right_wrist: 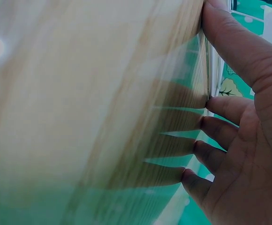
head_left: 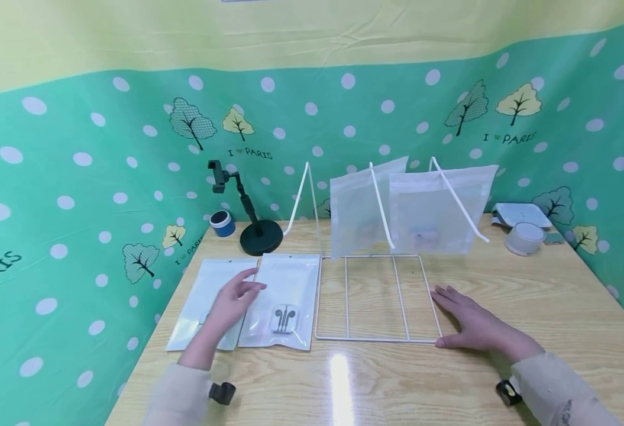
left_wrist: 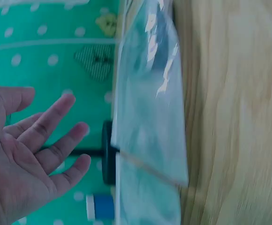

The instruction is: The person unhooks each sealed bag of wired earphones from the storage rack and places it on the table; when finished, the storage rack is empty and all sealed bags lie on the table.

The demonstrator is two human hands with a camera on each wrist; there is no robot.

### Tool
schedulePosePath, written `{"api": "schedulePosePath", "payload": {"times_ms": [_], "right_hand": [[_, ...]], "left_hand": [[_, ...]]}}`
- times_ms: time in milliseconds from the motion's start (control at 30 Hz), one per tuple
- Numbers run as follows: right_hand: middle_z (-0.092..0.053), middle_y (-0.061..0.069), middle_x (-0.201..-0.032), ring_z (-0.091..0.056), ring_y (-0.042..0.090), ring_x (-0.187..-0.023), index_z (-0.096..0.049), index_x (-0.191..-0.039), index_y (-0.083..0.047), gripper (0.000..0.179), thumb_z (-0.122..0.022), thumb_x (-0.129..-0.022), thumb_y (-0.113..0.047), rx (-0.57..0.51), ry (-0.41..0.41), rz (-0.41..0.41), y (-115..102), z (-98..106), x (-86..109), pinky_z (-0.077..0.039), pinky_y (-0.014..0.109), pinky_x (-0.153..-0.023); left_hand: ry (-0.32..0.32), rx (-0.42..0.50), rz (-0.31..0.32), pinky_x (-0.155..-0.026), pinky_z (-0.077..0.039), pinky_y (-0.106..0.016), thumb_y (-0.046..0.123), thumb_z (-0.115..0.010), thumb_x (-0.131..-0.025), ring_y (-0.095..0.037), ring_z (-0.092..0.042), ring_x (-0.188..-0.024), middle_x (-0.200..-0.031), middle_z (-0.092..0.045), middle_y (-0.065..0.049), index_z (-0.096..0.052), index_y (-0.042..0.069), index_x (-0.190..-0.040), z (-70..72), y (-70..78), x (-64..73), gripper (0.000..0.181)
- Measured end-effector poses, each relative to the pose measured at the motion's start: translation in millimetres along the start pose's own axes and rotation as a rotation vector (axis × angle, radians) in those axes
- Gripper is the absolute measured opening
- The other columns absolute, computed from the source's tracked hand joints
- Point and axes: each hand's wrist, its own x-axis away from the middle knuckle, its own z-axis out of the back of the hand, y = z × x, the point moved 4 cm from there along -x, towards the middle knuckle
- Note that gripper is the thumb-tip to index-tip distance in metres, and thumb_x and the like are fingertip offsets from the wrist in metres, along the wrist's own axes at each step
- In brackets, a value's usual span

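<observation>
My left hand (head_left: 233,300) hovers over two clear-and-white zip pouches lying side by side, its fingers loosely bent and holding nothing. Inside the right-hand pouch (head_left: 303,281) is a square case with wired earphones (head_left: 284,319); my forearm partly covers the other pouch (head_left: 213,278). In the left wrist view the left palm (left_wrist: 21,164) shows bare, apart from the pouches (left_wrist: 147,117). On the table, my right hand (head_left: 468,322) rests with fingertips at the right side of a white wire rack (head_left: 375,340). Two more pouches, one left (head_left: 351,198) and one right (head_left: 445,189), hang from the rack's slanted prongs.
Behind the flat pouches stand a black phone holder (head_left: 261,236) and a blue jar (head_left: 222,223). At the back right are a white round container (head_left: 524,238) and a white flat item (head_left: 521,214). A green dotted curtain (head_left: 312,136) encloses the wooden table (head_left: 423,384).
</observation>
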Motion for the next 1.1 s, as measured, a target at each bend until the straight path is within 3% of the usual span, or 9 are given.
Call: {"api": "schedulePosePath", "payload": {"times_ms": [200,333,467,733,1100], "right_hand": [[-0.03,0.028,-0.152,-0.022,0.054,-0.137,-0.039,-0.146,0.003,0.107,-0.075,-0.07,-0.063,-0.004,-0.001,-0.004,1,-2,-0.2,-0.024,0.068,-0.106],[-0.03,0.028,-0.152,-0.022,0.054,-0.137,-0.039,-0.146,0.003,0.106,-0.076,-0.07,-0.061,-0.01,0.001,-0.004,1,-2,0.3,-0.024,0.068,-0.106],[-0.03,0.029,-0.152,-0.022,0.054,-0.137,-0.039,-0.146,0.003,0.105,-0.077,-0.071,-0.06,-0.018,-0.002,-0.004,0,-3,1.1,-0.024,0.068,-0.106],[-0.032,0.029,-0.151,-0.023,0.055,-0.136,-0.04,-0.145,0.003,0.105,-0.076,-0.07,-0.061,-0.012,0.004,0.002,-2,-4,1.3,-0.025,0.068,-0.105],[-0.031,0.028,-0.151,-0.022,0.054,-0.137,-0.04,-0.146,0.001,0.106,-0.075,-0.07,-0.064,-0.013,-0.005,-0.011,0,-2,1.0,-0.025,0.068,-0.105]], "left_hand": [[-0.162,-0.131,-0.174,-0.11,-0.033,-0.053,0.021,-0.065,-0.095,-0.032,-0.043,-0.135,-0.135,-0.059,-0.007,-0.044,0.013,-0.146,-50.6,23.1,2.8,0.056],[-0.279,-0.281,-0.296,-0.113,-0.025,-0.058,0.027,-0.069,-0.092,-0.036,-0.034,-0.14,-0.147,-0.046,-0.015,-0.042,0.01,-0.147,-78.7,28.1,3.5,0.064],[-0.358,-0.398,-0.35,-0.113,-0.014,-0.064,0.037,-0.072,-0.087,-0.037,-0.023,-0.144,-0.153,-0.037,-0.015,-0.037,0.01,-0.15,-98.5,26.9,1.9,0.077],[-0.397,-0.523,-0.36,-0.115,-0.008,-0.062,0.05,-0.076,-0.079,-0.034,-0.019,-0.146,-0.157,-0.029,-0.014,-0.035,0.005,-0.15,-113.6,19.8,-2.4,0.094],[-0.387,-0.612,-0.345,-0.115,-0.009,-0.061,0.052,-0.076,-0.077,-0.03,-0.019,-0.147,-0.157,-0.029,-0.011,-0.037,0.006,-0.15,-119.8,20.0,-4.0,0.094]]}}
